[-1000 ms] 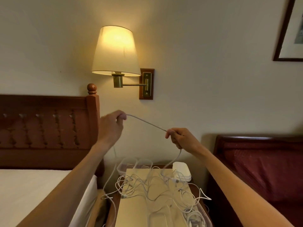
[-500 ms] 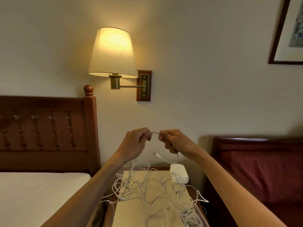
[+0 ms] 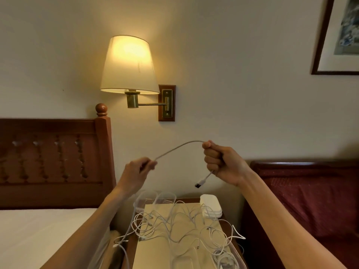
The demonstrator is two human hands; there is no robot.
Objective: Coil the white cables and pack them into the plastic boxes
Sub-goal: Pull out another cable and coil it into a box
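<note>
A white cable point(image 3: 180, 147) arches in the air between my two hands, well above the nightstand. My left hand point(image 3: 138, 172) pinches its lower left part. My right hand point(image 3: 220, 164) grips it in a fist, and the plug end point(image 3: 202, 181) hangs out below that fist. A tangle of white cables point(image 3: 174, 222) lies over the nightstand top. Clear plastic boxes point(image 3: 155, 199) stand at the back of the nightstand, and another clear box point(image 3: 238, 251) with cables in it sits at the front right.
A stack of white lids or pads point(image 3: 210, 207) lies at the nightstand's back right. A lit wall lamp point(image 3: 129, 65) hangs above. A bed with a wooden headboard point(image 3: 54, 158) is at left, a red upholstered seat point(image 3: 310, 195) at right.
My hands were close together half a second ago; now they have spread apart, the right raised and the left lowered, with a longer stretch of cable between them.
</note>
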